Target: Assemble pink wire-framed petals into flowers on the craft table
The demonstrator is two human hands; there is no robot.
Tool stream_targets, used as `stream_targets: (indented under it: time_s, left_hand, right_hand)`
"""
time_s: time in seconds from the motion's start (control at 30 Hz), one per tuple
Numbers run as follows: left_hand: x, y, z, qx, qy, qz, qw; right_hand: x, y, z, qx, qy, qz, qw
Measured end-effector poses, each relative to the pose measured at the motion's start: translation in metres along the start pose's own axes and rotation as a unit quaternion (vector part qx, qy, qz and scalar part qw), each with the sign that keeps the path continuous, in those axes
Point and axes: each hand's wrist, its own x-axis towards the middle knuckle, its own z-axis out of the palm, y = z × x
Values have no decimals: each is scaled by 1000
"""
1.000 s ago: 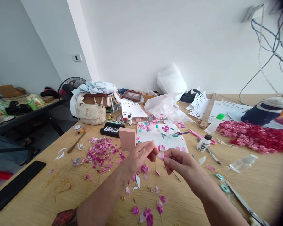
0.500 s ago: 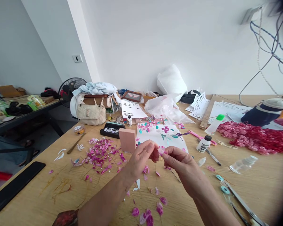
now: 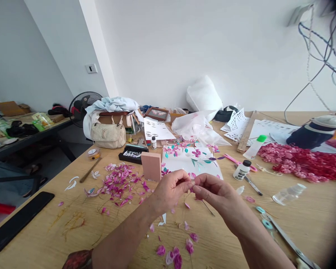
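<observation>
My left hand point(image 3: 170, 188) and my right hand point(image 3: 212, 192) meet above the wooden table point(image 3: 44, 231), fingertips pinched together on a small pink petal piece with a thin wire stem point(image 3: 207, 207) trailing down to the right. Loose pink petals point(image 3: 175, 254) lie on the table below my hands. A larger heap of pink petals point(image 3: 120, 183) sits to the left. Behind my hands lie a pink block point(image 3: 151, 166) and a white sheet with pink flowers and teal leaves point(image 3: 192, 158).
A small white glue bottle point(image 3: 241, 170), pink scissors point(image 3: 236, 161) and a pen lie right of the sheet. Red flower pieces point(image 3: 302, 162) pile at far right. A beige handbag point(image 3: 108, 134), a black tray point(image 3: 133, 153), plastic bags and papers crowd the back. A black bar point(image 3: 16, 222) lies at left.
My hands have drawn closer together and dropped slightly; the pink petal that showed between the fingers is now almost hidden in the pinch.
</observation>
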Motion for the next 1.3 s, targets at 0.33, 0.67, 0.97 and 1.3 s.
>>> stream_targets:
  time_s: [0.33, 0.67, 0.97, 1.3]
  left_hand:
    - [-6, 8, 2, 24, -27, 21, 999]
    - [-3, -1, 8, -37, 7, -15, 999]
    - [-1, 0, 7, 58, 59, 42, 996]
    - [2, -9, 1, 52, 66, 15, 996]
  right_hand:
    - [4, 6, 0, 50, 51, -17, 997]
    - [2, 3, 1, -18, 47, -21, 998]
    - [4, 7, -2, -97, 73, -77, 990]
    - [6, 9, 1, -149, 97, -107, 978]
